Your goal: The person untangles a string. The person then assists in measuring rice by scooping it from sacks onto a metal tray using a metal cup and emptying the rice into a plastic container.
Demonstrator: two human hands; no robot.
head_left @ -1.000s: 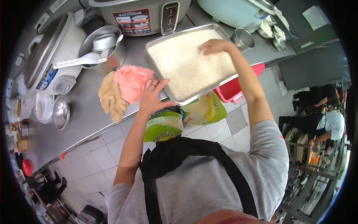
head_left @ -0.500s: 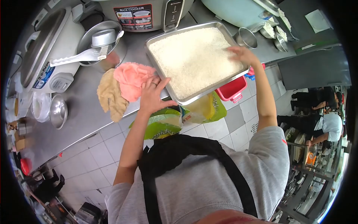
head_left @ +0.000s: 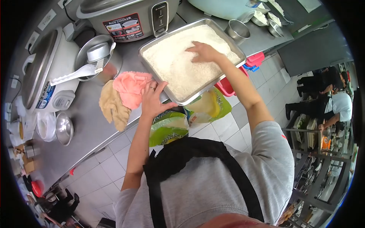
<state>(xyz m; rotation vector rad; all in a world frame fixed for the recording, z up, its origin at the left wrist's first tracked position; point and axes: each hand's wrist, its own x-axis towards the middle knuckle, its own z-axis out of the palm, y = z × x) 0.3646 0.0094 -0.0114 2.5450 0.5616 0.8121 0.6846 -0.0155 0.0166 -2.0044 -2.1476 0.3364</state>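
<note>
A rectangular metal tray [head_left: 243, 57] filled with white rice grains [head_left: 173, 57] lies at the worktop's front edge, its near corner jutting past it. My right hand [head_left: 205, 52] reaches over the tray with fingers spread, its fingertips at the rice surface near the middle. At the tray's near left side, my left hand [head_left: 153, 100] rests with thumb and fingers stretched apart, touching the rim. Beside its fingers lies a crumpled pink cloth [head_left: 131, 88], next to a beige cloth [head_left: 112, 106].
Behind the tray stands a rice cooker [head_left: 129, 24]; a metal cup [head_left: 238, 31] is at its right. A pot [head_left: 81, 57] with a white-handled utensil stands left, near a metal bowl [head_left: 64, 128]. Below are green bags [head_left: 169, 131] and a red container [head_left: 227, 88]. Co-workers stand far right.
My right hand has swept left across the rice, from the tray's right side to its middle. My left hand stays at the rim. The camera view has shifted slightly.
</note>
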